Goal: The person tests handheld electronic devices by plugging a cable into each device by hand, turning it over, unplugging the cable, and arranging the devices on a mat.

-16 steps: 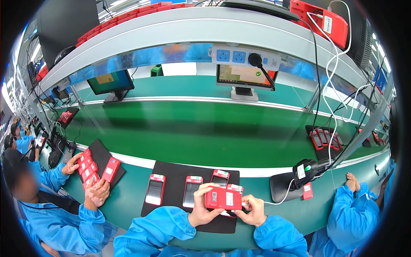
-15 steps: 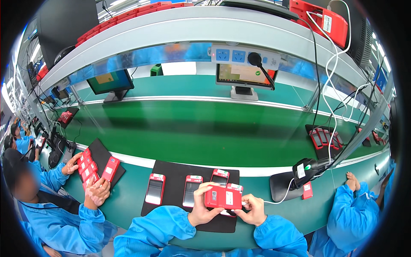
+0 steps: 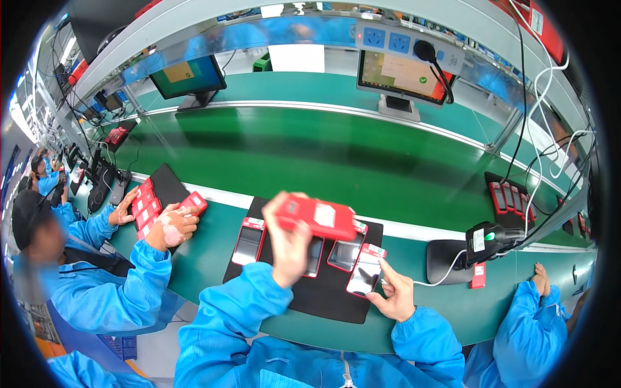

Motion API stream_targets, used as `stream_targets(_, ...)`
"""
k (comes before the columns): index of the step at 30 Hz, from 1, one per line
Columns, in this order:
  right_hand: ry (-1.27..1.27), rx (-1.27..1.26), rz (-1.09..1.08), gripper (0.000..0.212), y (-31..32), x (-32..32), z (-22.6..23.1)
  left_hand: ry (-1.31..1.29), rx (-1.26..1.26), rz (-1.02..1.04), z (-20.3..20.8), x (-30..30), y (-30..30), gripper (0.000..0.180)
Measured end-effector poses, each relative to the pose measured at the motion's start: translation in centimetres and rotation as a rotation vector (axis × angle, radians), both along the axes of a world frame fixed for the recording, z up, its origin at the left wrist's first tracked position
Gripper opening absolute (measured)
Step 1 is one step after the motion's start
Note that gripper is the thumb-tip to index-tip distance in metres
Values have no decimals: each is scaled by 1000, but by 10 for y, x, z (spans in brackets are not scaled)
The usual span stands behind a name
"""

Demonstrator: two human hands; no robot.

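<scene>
"Since the right hand is nearest, what has it got?"

"Thumb and forefinger stand apart at the edge of a flat red handheld device with a glossy screen, lying on a black rectangular mat; whether they grip it, I cannot tell."

"And the left hand?"

"Its fingers close on a blurred red boxy device, white-labelled, raised above the mat."

"Farther off?"

"A long, glossy green surface, then a black-framed monitor."

Lettering is illegible. The held red device bears a white label; the far right monitor displays a green check mark.
</scene>
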State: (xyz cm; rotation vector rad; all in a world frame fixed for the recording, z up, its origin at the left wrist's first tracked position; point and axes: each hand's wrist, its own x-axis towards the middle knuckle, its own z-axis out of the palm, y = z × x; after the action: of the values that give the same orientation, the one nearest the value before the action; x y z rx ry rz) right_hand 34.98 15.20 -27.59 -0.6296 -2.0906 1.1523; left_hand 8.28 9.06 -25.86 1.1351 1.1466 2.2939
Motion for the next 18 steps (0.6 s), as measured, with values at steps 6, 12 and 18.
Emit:
stream_targets(6,-30,63,-228,53,10,-5,-9,60,-479,-567,44,-102,-29,58)
stream_targets(12,-4,49,-236,40,12,-7,-9,173,-839,-688,24,-111,-34,37)
stream_targets(18,-8,22,-244,35,13,-5,-12,658,-739,-434,-1,-122,-23,35)
